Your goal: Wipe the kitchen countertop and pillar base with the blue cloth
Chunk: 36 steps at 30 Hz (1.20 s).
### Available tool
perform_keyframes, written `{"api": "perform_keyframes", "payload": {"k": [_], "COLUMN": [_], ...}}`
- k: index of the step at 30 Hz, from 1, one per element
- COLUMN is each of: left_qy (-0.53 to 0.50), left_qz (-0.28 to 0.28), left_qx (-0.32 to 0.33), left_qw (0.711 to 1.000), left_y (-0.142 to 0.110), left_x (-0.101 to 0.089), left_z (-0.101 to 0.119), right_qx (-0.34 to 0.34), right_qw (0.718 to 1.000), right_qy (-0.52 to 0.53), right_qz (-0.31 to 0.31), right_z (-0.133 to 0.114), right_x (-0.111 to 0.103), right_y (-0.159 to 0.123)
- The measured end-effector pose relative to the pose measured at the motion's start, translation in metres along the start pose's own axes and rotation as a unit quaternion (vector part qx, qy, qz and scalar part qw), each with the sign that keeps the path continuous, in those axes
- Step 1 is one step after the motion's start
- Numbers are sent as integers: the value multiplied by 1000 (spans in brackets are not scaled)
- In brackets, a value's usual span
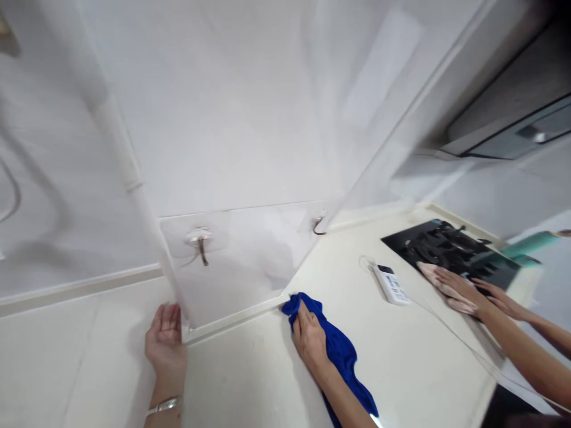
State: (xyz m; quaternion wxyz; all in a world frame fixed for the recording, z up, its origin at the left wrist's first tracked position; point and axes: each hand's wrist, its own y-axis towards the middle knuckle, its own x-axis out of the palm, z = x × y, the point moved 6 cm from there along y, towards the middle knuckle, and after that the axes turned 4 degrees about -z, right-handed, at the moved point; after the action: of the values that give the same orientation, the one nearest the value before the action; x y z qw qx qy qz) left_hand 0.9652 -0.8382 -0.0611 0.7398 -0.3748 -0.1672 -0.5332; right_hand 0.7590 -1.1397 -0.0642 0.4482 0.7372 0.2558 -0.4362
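My right hand (310,337) presses a blue cloth (339,351) onto the pale countertop (241,380), where the counter meets the end of a white wall panel. The cloth trails back beneath my right forearm. On the other side of the panel's near corner, my left hand (166,333) rests with its palm turned up and its fingers loosely bent. Nothing lies in that palm, and a silver bracelet (165,406) circles the wrist. Two hooks on clear pads, a left hook (202,249) and a right hook (318,226), are fixed low on the panel.
At the right, a co-worker's hands (464,291) are on a pale cloth (428,273) at the edge of a black gas hob (446,244). A white power strip (391,285) with a cord lies between us. A range hood (513,113) juts out above.
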Motion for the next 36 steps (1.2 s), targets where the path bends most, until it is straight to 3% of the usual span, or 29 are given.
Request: {"api": "perform_keyframes", "payload": {"k": [4, 7, 10, 13, 16, 19, 21, 24, 26, 31, 34, 36], "left_qy": [46, 59, 62, 90, 91, 86, 82, 58, 50, 52, 42, 55], "left_qz": [11, 20, 34, 34, 29, 27, 28, 33, 32, 12, 9, 5], "left_qx": [14, 14, 15, 23, 16, 8, 3, -10, -19, -33, -16, 4], "left_qw": [999, 998, 997, 995, 995, 996, 996, 998, 998, 998, 999, 998], "left_y": [0, 0, 1, 5, 8, 8, 6, 2, 1, 4, 13, 19], "left_x": [4, 6, 5, 2, -2, -1, 1, 4, 6, 9, 4, -3], "left_z": [1, 1, 0, -1, -3, -4, -2, 0, 2, 0, -3, -4], "right_qx": [22, 49, 136, 179, 123, 33, -16, -78, -93, -26, -47, -77], "right_qw": [1000, 993, 967, 942, 948, 966, 972, 981, 988, 1000, 998, 996], "right_qy": [17, 78, 166, 248, 273, 232, 207, 171, 120, -7, -18, -18], "right_qz": [-5, 76, 134, 136, 109, 105, 106, 57, 25, -15, -47, -36], "right_z": [4, -4, 1, 1, -18, -46, -63, -80, -80, -45, -37, -36], "right_x": [5, 3, -7, -21, -27, -22, -16, -9, -10, -38, -59, -72], "right_y": [8, -3, -18, -18, 0, 12, 10, -2, -12, -32, -59, -86]}}
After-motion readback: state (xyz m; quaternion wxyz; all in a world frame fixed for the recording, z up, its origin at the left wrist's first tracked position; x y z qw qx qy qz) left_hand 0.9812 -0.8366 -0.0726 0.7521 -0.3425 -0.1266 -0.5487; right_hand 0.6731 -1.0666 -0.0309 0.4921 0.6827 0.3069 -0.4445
